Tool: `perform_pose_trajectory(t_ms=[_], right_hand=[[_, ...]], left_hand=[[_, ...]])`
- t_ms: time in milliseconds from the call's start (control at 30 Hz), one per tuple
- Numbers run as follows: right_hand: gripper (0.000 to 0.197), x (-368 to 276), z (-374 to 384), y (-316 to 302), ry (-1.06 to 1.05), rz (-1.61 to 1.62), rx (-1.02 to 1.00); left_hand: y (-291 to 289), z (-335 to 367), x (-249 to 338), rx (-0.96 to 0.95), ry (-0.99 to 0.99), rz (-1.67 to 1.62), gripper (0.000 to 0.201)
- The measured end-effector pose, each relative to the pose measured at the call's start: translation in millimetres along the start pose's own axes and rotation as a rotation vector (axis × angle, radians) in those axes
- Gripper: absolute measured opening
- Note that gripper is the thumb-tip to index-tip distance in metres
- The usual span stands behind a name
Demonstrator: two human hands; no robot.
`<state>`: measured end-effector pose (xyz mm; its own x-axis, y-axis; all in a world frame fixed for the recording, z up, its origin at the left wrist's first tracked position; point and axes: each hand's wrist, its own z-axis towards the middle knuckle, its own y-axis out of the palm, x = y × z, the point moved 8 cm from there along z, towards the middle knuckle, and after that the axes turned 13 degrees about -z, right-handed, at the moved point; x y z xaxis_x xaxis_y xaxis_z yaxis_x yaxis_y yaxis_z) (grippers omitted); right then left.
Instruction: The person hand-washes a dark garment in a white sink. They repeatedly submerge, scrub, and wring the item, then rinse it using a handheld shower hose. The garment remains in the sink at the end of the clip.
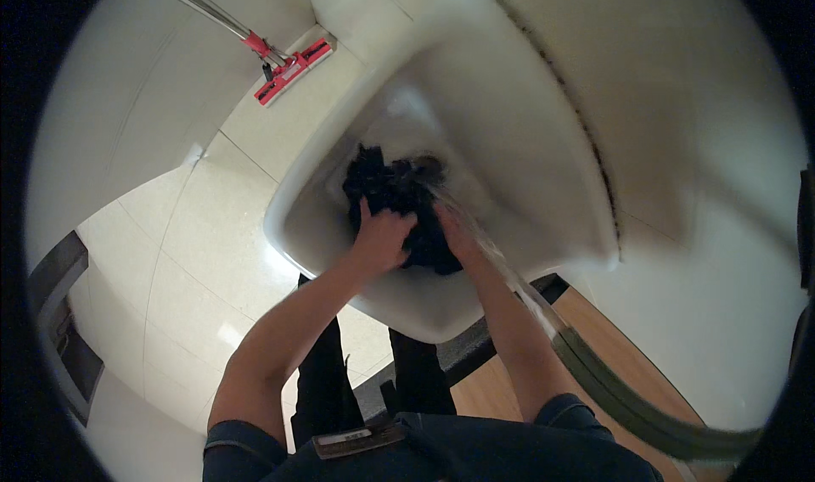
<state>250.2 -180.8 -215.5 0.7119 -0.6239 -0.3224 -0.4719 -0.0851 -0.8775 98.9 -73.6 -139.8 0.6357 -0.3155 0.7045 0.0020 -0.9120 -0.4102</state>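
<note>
A bunched, wet-looking dark cloth (367,176) lies in the basin of a white corner sink (293,198). My left hand (386,238) rests on the cloth's left part, fingers curled into the fabric and one digit sticking out. On the other side, my right hand (456,229) grips the cloth's right edge; its fingertips are partly hidden in the dark folds. A stream of water (501,266) shoots from a green hose (628,406) at the lower right. It passes over my right hand and strikes the cloth near the drain (430,168).
A red-headed squeegee mop (293,73) leans at the far left, its head on the pale tiled floor (246,155). Wall surfaces (679,126) border the sink on the right. A dark raised edge (467,346) and wood-coloured flooring (488,389) lie below the sink.
</note>
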Motion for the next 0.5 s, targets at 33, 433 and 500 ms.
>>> perform_pose_trajectory(t_ms=[33,433,500], right_hand=[[0.026,-11,-18,-12,0.018,0.064,-0.041],[0.021,-62,-100,-207,0.253,0.363,-0.017],[0.028,-59,-96,-146,0.205,0.292,-0.269]], left_hand=[[1,-22,2,-0.040,0.024,-0.013,0.053],[-47,-114,127,0.057,0.660,-0.221,0.033],[-17,-100,67,0.041,0.492,-0.041,0.033]])
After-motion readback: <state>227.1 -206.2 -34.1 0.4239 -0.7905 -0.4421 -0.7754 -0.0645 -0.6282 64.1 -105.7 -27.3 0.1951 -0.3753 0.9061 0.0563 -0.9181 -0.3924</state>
